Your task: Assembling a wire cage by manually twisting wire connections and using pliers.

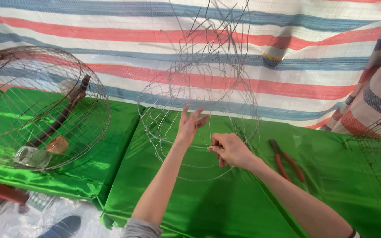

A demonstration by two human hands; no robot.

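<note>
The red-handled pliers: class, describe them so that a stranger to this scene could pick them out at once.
Start at the shiny green cloth over the table. Right of the person's right hand, which pinches thin wire, the red-handled metal pliers lie flat on that cloth. They are the only solid, coloured tool there; everything nearby is bare wire mesh.

- Wire frame (pixel 199 94): thin silver wire, unfinished open mesh, rounded basket-like shape, loose strands sticking up at top.
- Held upright over the green-covered desk (pixel 225 207).
- One lower strand is pinched; the mesh is touched from the left.
</note>
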